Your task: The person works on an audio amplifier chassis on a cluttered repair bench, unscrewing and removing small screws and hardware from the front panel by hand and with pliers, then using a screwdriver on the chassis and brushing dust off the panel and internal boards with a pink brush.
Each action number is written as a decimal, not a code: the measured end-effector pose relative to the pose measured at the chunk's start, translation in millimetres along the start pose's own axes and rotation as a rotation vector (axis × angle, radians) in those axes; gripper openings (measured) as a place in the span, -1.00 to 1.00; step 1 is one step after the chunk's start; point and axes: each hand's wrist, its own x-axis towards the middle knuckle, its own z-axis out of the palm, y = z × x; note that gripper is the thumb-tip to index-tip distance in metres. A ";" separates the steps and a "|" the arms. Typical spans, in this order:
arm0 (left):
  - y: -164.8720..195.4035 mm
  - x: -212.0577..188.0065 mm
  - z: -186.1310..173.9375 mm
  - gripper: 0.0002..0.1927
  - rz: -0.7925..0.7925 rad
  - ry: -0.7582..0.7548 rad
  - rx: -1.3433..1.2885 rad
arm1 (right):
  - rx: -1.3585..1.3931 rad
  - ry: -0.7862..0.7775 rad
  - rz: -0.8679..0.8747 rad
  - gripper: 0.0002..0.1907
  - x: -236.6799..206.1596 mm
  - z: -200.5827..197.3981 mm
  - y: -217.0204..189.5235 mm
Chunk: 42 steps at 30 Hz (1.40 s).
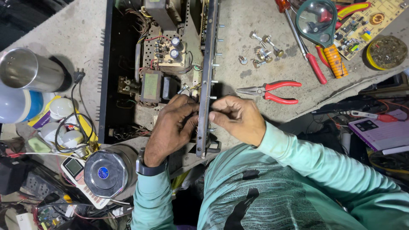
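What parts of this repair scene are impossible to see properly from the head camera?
- Left hand fingertips: hidden behind the front panel.
- Whatever the right hand pinches: covered by its fingers.
- Open chassis: top cut off by the frame edge.
- Loose knobs: too small for detail.

At your lower left a white handheld meter (78, 172) is lying with its small greenish-grey screen (73, 167) facing up. Beside it, a round blue label (102, 172) is sitting on a steel canister's lid (106, 171). To your right, a purple and white printed booklet (380, 131) is resting near the bench edge.
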 end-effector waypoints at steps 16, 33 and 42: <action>-2.3 -1.1 -0.1 -0.73 -0.017 -0.003 -0.022 | 0.099 -0.031 0.191 -0.93 3.4 0.9 -10.1; -5.9 1.5 -2.7 -0.72 0.052 -0.013 -0.014 | -0.057 -0.044 0.242 -0.89 1.4 4.8 -4.9; -5.7 2.1 -3.7 -0.72 0.040 -0.018 -0.011 | 0.069 0.038 -0.035 -0.81 -0.6 4.8 -10.4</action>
